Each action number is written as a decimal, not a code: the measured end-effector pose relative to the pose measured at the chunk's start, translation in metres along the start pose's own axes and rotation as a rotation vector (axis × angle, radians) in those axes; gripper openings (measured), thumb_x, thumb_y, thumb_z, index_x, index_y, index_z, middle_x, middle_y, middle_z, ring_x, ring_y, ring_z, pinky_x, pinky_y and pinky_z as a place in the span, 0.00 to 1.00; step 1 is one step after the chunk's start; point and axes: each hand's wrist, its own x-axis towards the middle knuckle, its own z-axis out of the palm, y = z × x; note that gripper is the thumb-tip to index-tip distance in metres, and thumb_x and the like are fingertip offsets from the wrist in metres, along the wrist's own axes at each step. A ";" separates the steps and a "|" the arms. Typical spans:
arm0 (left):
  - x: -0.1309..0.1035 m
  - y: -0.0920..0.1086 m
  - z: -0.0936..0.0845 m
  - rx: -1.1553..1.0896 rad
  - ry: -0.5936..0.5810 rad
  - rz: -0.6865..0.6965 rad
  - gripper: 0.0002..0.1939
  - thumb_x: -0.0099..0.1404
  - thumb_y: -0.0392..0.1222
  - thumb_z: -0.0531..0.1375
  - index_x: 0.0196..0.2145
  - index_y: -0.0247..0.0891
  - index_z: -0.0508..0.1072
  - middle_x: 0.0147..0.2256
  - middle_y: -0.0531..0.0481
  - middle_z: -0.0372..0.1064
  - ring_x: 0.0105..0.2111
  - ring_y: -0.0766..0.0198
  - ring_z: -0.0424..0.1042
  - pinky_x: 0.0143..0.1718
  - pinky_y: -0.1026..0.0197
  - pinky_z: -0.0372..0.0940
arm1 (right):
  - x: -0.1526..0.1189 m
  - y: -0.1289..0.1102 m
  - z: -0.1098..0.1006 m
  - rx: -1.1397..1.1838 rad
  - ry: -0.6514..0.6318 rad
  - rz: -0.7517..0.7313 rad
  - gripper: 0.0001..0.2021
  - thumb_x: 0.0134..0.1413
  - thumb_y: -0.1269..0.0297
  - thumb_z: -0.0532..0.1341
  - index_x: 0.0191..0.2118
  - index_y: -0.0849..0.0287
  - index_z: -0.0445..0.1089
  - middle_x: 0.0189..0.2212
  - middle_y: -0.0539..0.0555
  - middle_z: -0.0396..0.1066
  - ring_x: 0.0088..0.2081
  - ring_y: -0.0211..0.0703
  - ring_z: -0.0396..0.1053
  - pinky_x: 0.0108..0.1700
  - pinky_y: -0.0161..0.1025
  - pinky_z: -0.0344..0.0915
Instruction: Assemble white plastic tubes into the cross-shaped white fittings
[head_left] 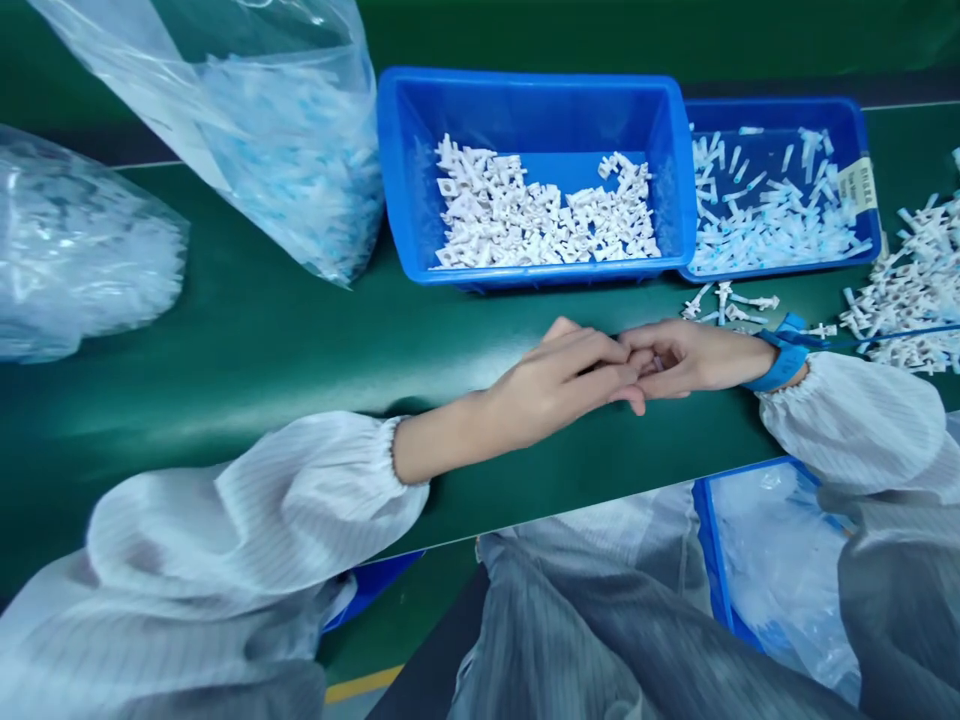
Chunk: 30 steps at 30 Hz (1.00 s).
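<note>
Joins left hand (562,378) to right hand (694,355), curled and overlapping; cannot tell whether pinching anything, with contact partly hidden. Has, beyond this grip, white parts (540,220) in a blue bin (525,110); farther right, pale tubes (784,225) in a blue tray (772,112); nearer, joined pieces (724,296) on the green table (300,350).

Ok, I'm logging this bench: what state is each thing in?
Left hand: half-curled, touching right hand
Right hand: curled; grip partly hidden
Larger blue bin: open, partly filled
Smaller blue bin: open, partly filled
Tall bag: partly filled
Left bag: filled, partly out of view
Blue wristband: worn
Right pile: heaped loosely
Lower-right bin: open
</note>
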 end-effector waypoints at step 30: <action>0.001 -0.012 -0.001 -0.172 0.067 -0.212 0.06 0.71 0.38 0.56 0.41 0.35 0.72 0.36 0.47 0.71 0.36 0.67 0.70 0.34 0.65 0.65 | 0.000 0.000 0.003 -0.137 0.385 -0.207 0.18 0.54 0.49 0.66 0.34 0.63 0.69 0.22 0.48 0.70 0.18 0.27 0.54 0.20 0.31 0.50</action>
